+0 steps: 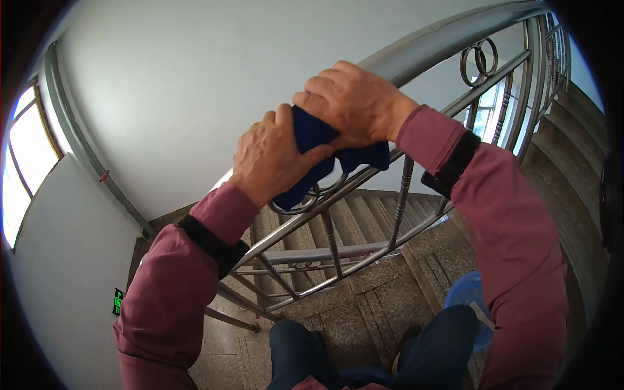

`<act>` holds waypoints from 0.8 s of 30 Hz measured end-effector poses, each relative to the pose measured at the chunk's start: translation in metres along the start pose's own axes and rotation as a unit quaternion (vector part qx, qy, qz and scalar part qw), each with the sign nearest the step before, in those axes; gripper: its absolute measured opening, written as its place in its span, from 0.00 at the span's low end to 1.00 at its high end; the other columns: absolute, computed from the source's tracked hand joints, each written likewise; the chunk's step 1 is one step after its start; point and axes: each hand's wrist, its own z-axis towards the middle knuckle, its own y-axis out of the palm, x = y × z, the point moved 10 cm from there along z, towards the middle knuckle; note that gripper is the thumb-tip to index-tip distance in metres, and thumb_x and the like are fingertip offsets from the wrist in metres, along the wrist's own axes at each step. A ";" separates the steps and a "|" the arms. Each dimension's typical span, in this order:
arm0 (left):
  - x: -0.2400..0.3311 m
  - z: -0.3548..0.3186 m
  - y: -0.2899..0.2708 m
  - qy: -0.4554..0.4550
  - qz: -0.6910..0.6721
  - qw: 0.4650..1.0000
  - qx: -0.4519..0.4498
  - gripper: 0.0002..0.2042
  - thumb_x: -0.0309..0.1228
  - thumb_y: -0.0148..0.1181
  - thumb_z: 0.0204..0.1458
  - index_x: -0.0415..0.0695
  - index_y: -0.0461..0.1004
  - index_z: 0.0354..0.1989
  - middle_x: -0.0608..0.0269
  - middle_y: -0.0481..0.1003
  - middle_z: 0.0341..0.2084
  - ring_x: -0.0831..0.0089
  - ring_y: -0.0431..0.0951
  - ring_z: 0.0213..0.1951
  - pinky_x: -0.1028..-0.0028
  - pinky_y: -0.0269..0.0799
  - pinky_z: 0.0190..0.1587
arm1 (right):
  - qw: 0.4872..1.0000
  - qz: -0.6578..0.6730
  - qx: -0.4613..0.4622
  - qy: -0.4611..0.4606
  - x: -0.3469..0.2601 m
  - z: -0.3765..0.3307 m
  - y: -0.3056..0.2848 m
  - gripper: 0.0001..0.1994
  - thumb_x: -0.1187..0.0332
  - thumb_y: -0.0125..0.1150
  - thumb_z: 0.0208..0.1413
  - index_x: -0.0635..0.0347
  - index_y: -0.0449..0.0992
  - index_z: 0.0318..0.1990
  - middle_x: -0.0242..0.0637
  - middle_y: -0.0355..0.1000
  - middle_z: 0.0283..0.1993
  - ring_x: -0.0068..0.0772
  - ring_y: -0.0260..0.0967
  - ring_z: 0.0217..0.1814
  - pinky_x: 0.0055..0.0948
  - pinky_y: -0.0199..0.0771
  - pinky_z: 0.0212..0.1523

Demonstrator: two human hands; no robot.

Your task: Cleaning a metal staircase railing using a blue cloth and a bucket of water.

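A dark blue cloth (313, 130) is draped over the thick metal handrail (429, 44) of a stair railing. My left hand (268, 155) wraps over the rail from the left, its thumb pressing on the cloth. Close beside it on the right, my right hand (354, 104) closes over the rail and cloth, fingers bent over the far side. Loose ends of the cloth hang below both hands, in front of the ring ornaments. Part of the cloth is hidden under my palms.
Twisted balusters (403, 188) stand under the rail. Steps (572, 153) climb at the right, and another flight shows below, beyond the railing. A blue basin (465, 292) with a pale flat-handled tool (482, 316) sits by my right leg. A grey pipe (91, 146) runs along the left wall.
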 end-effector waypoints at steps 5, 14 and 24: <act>0.036 0.030 0.004 0.022 -0.001 0.999 0.028 0.36 0.60 0.72 0.55 0.35 0.70 0.48 0.41 0.80 0.42 0.46 0.85 0.44 0.52 0.81 0.48 | 0.999 -0.038 0.012 0.019 0.038 -0.027 -0.012 0.45 0.40 0.85 0.39 0.51 0.74 0.63 0.38 0.78 0.56 0.41 0.79 0.60 0.40 0.76 0.66; 0.063 0.065 0.004 0.027 -0.014 0.999 0.011 0.36 0.61 0.71 0.55 0.35 0.71 0.50 0.41 0.81 0.43 0.46 0.85 0.45 0.51 0.81 0.49 | 0.996 -0.012 -0.056 0.071 0.077 -0.045 -0.022 0.45 0.45 0.88 0.40 0.49 0.73 0.65 0.38 0.77 0.58 0.41 0.75 0.66 0.42 0.71 0.72; 0.074 0.086 0.007 0.032 -0.060 0.997 -0.028 0.40 0.61 0.74 0.52 0.35 0.70 0.57 0.39 0.82 0.47 0.44 0.85 0.50 0.51 0.80 0.53 | 0.994 0.054 -0.016 0.096 0.099 -0.065 -0.042 0.28 0.61 0.61 0.54 0.55 0.77 0.64 0.41 0.77 0.64 0.45 0.71 0.71 0.48 0.62 0.78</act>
